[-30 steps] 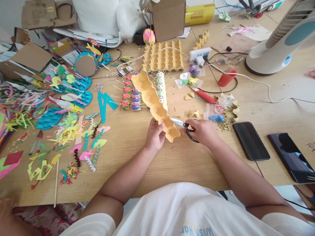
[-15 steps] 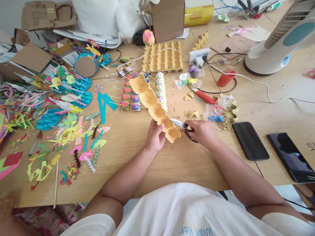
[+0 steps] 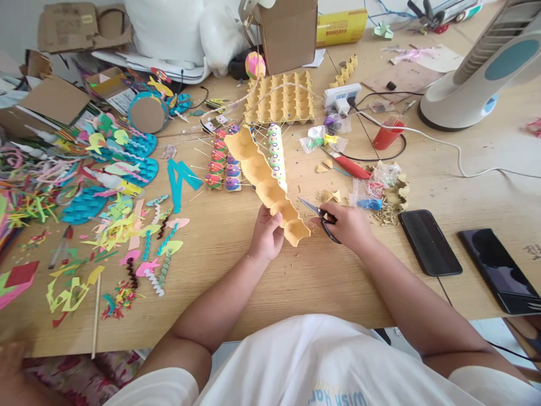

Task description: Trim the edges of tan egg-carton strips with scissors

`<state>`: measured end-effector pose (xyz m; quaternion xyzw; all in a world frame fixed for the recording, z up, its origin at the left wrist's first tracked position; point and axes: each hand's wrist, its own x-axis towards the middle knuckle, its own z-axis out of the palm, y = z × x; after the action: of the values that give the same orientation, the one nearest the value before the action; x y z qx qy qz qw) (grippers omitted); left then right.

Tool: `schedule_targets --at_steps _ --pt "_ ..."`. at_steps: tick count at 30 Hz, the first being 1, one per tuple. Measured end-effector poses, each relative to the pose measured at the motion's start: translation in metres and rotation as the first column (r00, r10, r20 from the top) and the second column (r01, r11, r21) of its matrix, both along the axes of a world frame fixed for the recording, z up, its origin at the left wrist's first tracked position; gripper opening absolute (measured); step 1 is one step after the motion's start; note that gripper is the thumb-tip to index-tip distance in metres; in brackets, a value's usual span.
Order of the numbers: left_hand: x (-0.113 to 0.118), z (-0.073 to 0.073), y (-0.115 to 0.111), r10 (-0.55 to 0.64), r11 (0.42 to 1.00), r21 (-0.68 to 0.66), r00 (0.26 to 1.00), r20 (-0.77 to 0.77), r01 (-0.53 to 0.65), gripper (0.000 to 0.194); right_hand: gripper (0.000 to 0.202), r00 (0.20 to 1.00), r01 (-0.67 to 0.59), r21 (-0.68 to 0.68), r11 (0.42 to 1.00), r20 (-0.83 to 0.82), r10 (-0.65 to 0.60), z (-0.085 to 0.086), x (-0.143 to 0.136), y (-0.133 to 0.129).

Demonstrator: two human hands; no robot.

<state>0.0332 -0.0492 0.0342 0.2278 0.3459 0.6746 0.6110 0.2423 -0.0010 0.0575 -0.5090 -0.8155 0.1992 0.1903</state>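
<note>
Your L hand [image 3: 267,234] pinches the egg-carton strip [image 3: 269,189]; R hand [image 3: 353,226] grips scissors [image 3: 322,213] to its right. Blade slip could nick L thumb [image 3: 276,219].

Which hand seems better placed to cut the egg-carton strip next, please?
Probably the right hand: it holds the scissors, blades pointing toward the egg-carton strip, while the left hand is occupied gripping that strip near its lower end.

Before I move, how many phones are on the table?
2. A phone lies to the right of the right hand, which holds scissors; a second phone lies farther right, close to the front edge of the table. Others could be hidden from this view.
</note>
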Motion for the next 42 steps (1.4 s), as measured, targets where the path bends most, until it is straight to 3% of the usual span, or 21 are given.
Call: schedule_targets --at_steps 4,10,23,33,42 --pt "-0.001 -0.001 0.0 -0.011 1.0 -0.024 1.0 0.017 0.012 0.046 0.034 0.986 -0.067 -0.109 0.992 -0.156 0.05 0.003 -0.002 0.0" --pt "-0.004 0.0 0.0 -0.091 0.989 -0.103 0.99 0.111 0.102 0.049 0.035 0.99 -0.106 -0.065 0.992 -0.1 0.099 -0.001 -0.002 0.0" --pt "-0.006 -0.003 -0.002 -0.119 0.982 -0.14 0.992 0.043 0.124 0.05 0.034 0.995 -0.091 -0.013 0.996 -0.047 0.09 -0.01 -0.004 -0.002" --pt "-0.01 -0.006 -0.001 -0.242 0.952 -0.15 0.955 0.174 0.268 0.049 0.037 0.985 -0.106 -0.026 0.994 -0.142 0.101 -0.018 -0.008 -0.001" --pt "-0.01 0.004 -0.001 -0.233 0.928 -0.206 0.916 0.325 0.309 0.03 0.053 0.947 -0.196 -0.05 0.979 -0.269 0.175 -0.021 -0.009 0.001"
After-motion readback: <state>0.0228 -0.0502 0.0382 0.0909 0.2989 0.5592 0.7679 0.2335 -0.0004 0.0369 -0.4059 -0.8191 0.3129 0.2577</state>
